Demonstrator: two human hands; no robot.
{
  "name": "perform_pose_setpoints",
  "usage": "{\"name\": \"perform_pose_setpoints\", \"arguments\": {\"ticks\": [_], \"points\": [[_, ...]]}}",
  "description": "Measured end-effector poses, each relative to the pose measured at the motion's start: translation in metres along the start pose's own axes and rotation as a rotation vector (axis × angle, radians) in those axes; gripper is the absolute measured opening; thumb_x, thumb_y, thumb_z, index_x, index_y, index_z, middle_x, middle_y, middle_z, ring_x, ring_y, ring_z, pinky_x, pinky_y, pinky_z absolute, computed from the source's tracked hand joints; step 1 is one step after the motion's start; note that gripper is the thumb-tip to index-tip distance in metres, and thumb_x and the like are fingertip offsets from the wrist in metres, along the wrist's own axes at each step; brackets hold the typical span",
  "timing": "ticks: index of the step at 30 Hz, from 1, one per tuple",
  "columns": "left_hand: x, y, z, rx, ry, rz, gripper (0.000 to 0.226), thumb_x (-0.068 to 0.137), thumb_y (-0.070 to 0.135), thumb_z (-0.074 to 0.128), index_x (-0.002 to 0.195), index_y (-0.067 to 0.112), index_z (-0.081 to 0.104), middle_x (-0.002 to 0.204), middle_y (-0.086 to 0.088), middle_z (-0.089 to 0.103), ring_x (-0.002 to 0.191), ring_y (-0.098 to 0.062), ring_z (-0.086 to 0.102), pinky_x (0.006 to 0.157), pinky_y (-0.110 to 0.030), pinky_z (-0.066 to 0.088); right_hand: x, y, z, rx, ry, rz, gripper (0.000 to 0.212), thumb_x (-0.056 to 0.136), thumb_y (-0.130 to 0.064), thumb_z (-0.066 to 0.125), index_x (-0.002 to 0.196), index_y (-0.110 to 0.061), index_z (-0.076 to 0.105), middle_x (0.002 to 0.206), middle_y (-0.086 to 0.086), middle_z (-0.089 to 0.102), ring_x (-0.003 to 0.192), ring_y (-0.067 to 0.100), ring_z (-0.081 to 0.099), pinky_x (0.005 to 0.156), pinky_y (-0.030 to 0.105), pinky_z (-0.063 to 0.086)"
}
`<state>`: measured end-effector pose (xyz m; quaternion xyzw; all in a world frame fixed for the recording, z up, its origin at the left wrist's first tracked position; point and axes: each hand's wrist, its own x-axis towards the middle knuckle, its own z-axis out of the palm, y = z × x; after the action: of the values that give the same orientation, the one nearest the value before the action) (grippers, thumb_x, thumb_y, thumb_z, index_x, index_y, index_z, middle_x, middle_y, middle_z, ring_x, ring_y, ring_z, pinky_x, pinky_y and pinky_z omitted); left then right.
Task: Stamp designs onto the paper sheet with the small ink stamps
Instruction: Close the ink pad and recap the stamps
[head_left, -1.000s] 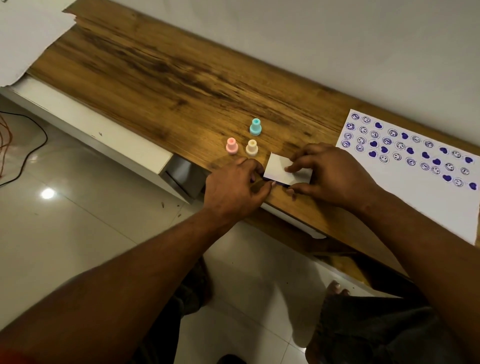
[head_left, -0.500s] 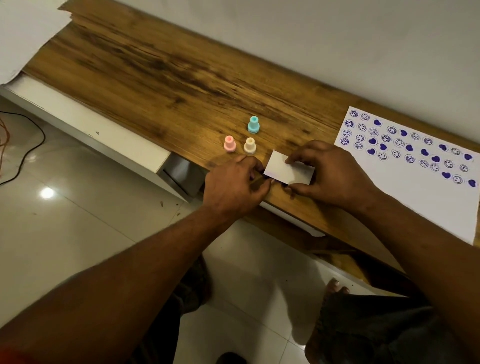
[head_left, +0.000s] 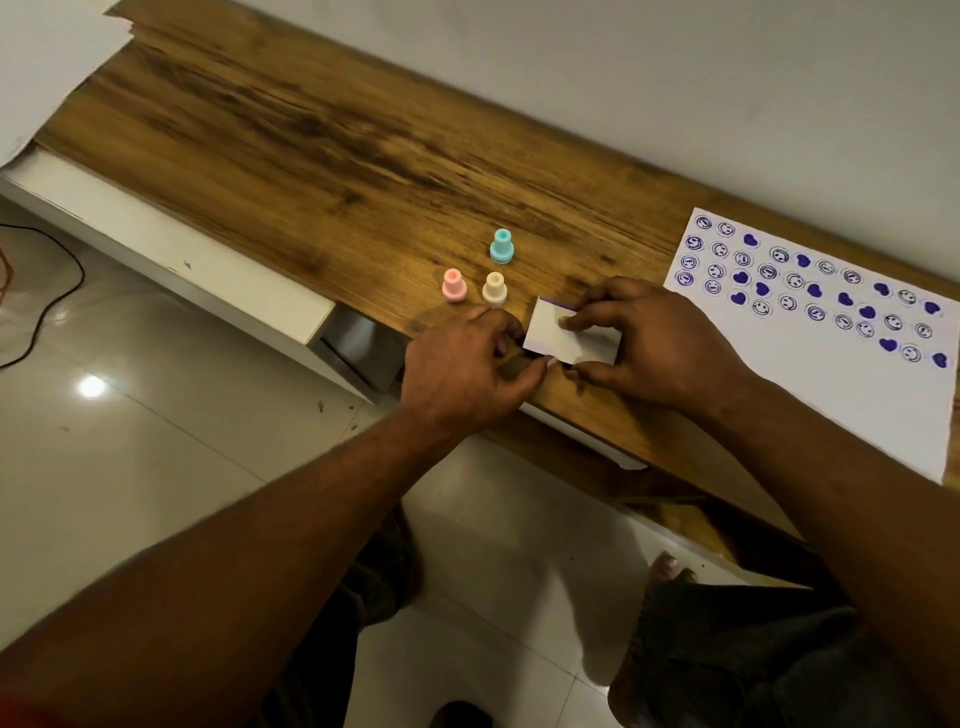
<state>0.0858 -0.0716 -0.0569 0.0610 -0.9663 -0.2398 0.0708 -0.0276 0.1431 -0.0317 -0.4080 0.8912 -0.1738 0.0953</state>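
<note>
Three small stamps stand upright on the wooden desk (head_left: 311, 135): a teal stamp (head_left: 502, 247), a pink stamp (head_left: 454, 285) and a cream stamp (head_left: 494, 289). Just right of them lies a small white box (head_left: 556, 338) with a purple edge near the desk's front edge. My right hand (head_left: 649, 343) grips the box with thumb and fingers. My left hand (head_left: 462, 364) touches its left end with fingertips. The paper sheet (head_left: 831, 332), covered with several purple smiley and heart prints, lies at the right.
A grey wall runs along the desk's far edge. A white drawer front (head_left: 171, 254) sits below the desk at left. A white sheet (head_left: 47, 62) lies at the top left corner. Tiled floor and a cable (head_left: 47, 306) are lower left; my legs are below.
Both hands stay on the small white box. My right fingers have slid further over its top and the box has tilted slightly. The stamps and sheet have not moved.
</note>
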Motion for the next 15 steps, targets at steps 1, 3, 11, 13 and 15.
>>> {"name": "perform_pose_setpoints", "arguments": {"ticks": [1, 3, 11, 13, 15], "points": [[0.000, 0.000, 0.000, -0.010, 0.021, -0.008, 0.051, 0.087, 0.077, 0.058, 0.110, 0.033, 0.072, 0.090, 0.017, 0.061, 0.077, -0.002, 0.056, 0.060, -0.026, 0.046, 0.001, 0.000, -0.001, -0.005, -0.001, -0.002, 0.053, 0.081, -0.050, 0.080, 0.131, -0.037, 0.067, 0.139, -0.006, 0.059, 0.126, 0.019, 0.056, 0.091, 0.035, 0.052], [0.001, 0.002, 0.001, -0.016, 0.030, -0.017, 0.045, 0.092, 0.073, 0.059, 0.108, 0.033, 0.073, 0.088, 0.017, 0.061, 0.076, -0.003, 0.056, 0.060, -0.024, 0.044, 0.002, -0.001, -0.003, -0.014, -0.008, -0.003, 0.053, 0.080, -0.052, 0.081, 0.130, -0.038, 0.067, 0.138, -0.006, 0.059, 0.124, 0.019, 0.056, 0.090, 0.034, 0.052], [0.009, 0.003, 0.002, -0.219, 0.021, -0.225, 0.022, 0.090, 0.055, 0.077, 0.098, 0.035, 0.080, 0.080, 0.024, 0.068, 0.079, 0.002, 0.066, 0.067, -0.026, 0.054, 0.001, -0.006, -0.002, -0.033, -0.002, 0.022, 0.053, 0.081, -0.053, 0.080, 0.130, -0.039, 0.066, 0.141, -0.007, 0.057, 0.129, 0.018, 0.055, 0.091, 0.033, 0.051], [0.013, 0.000, 0.001, -0.240, -0.014, -0.248, 0.018, 0.089, 0.053, 0.079, 0.095, 0.036, 0.081, 0.075, 0.029, 0.063, 0.079, 0.003, 0.065, 0.067, -0.026, 0.055, 0.000, -0.006, -0.002, -0.015, 0.004, 0.019, 0.054, 0.082, -0.054, 0.079, 0.132, -0.038, 0.066, 0.142, -0.007, 0.057, 0.131, 0.018, 0.054, 0.093, 0.034, 0.052], [0.015, -0.002, 0.001, -0.244, -0.041, -0.250, 0.017, 0.088, 0.052, 0.079, 0.095, 0.036, 0.082, 0.077, 0.029, 0.063, 0.082, 0.004, 0.066, 0.069, -0.027, 0.056, 0.000, -0.005, -0.004, -0.013, -0.001, 0.011, 0.054, 0.083, -0.053, 0.079, 0.133, -0.037, 0.066, 0.143, -0.007, 0.058, 0.131, 0.018, 0.054, 0.094, 0.035, 0.052]]}}
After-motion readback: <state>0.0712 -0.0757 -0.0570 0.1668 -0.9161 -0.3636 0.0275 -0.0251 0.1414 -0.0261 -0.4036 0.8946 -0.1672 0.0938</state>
